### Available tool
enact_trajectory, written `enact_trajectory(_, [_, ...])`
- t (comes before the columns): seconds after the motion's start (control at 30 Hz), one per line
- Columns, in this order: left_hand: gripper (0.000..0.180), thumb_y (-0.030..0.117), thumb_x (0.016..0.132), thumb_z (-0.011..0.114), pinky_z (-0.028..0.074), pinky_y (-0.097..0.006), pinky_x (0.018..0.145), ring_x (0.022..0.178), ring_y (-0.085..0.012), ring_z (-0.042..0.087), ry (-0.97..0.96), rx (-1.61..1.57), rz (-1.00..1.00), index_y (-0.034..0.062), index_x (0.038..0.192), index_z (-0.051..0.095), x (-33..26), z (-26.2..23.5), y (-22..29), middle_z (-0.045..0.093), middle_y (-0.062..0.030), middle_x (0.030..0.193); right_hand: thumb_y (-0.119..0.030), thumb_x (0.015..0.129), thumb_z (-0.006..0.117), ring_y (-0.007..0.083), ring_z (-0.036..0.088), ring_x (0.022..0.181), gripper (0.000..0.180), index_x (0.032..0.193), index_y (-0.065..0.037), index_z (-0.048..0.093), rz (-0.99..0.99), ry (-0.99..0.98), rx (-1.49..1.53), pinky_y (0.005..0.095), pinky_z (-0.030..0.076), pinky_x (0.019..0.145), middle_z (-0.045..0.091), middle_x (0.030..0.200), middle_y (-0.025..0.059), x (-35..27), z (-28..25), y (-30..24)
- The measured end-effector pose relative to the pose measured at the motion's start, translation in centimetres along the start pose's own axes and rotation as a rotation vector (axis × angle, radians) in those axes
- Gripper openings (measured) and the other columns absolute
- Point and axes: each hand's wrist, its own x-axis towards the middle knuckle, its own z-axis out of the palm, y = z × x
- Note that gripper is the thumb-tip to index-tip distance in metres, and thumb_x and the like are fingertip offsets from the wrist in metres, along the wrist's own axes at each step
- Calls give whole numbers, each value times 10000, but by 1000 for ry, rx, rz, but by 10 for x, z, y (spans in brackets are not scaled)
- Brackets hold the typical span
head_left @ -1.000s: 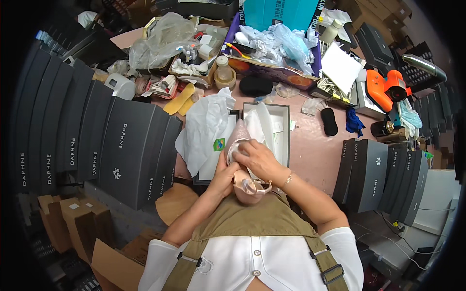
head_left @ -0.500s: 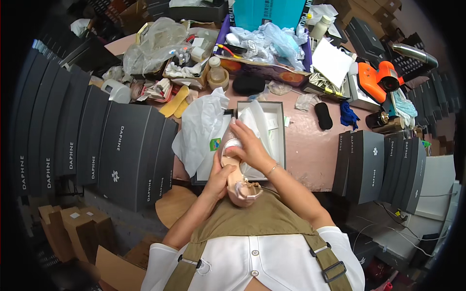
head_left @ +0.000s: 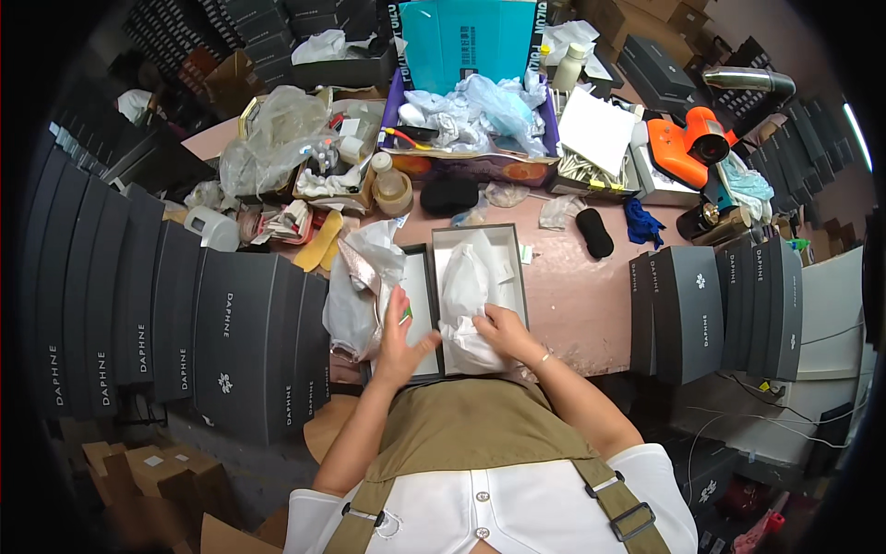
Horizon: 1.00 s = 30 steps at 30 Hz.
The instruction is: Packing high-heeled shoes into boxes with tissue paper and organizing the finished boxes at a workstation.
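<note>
An open grey shoe box (head_left: 520,263) stands before me with a bundle of white tissue paper (head_left: 467,277) in it; what the paper wraps is hidden. My right hand (head_left: 508,334) has its fingers closed on the near right side of this paper. Just left of the box, my left hand (head_left: 399,353) is open, thumb apart and fingers stretched up, holding nothing. Beside it a pinkish shoe (head_left: 365,273) lies on a loose sheet of white tissue paper (head_left: 342,309), partly covered. A second grey box part (head_left: 420,277) lies between the sheet and the open box.
Dark shoe boxes (head_left: 249,342) are stacked on the left, more boxes (head_left: 688,314) on the right. Along the back are a purple bin (head_left: 480,168) of crumpled paper, a brush bottle (head_left: 392,185), a black pad (head_left: 449,196), a black oval pad (head_left: 594,233) and an orange device (head_left: 678,152).
The pinkish shoe has left my hands and lies on the paper to the left. My right hand has moved down to the tissue bundle in the box; my left hand has opened.
</note>
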Motion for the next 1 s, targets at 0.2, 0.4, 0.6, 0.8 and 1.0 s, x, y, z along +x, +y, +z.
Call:
enact_trajectory(0.2, [612,213,861,656,401,-324,960,1164,-228,492,181,-437,-184,-51,1332,368,-6,51,13,496,-154,1269,-204,843,644,239,546,772,291,1032,-12,534,-192,229,238,328,453,680,571,913,171,-22,-3,-78])
enact_trajectory(0.4, [341,107,899,589,453,-306,879,1017,-160,562,248,-667,-228,4,1214,510,-15,34,25,590,-78,1132,-252,732,751,410,266,1337,805,1392,-57,333,-432,400,-151,397,258,1078,260,1428,255,6,-39,-95])
enact_trajectory(0.6, [947,618,758,642,296,-342,1048,1231,-201,415,-259,-649,-158,3,1396,308,-15,8,21,452,-103,1311,-152,737,689,394,221,1369,718,1380,-72,380,-422,417,226,395,233,1092,203,1468,265,12,-28,-92])
enact_trajectory(0.8, [770,625,846,505,412,-359,975,1191,-230,464,52,-857,-264,59,1350,367,17,11,37,454,-117,1306,-144,734,657,373,377,1276,466,1187,-90,566,-824,272,-210,514,292,1048,393,1380,176,-2,-2,-138])
enact_trajectory(1.0, [531,557,855,494,484,-402,855,972,-248,596,233,-986,-477,84,1089,550,24,-8,15,607,-86,1069,-144,773,642,299,487,1185,263,1021,-55,636,-817,64,-205,492,350,1010,550,1225,117,-26,9,-144])
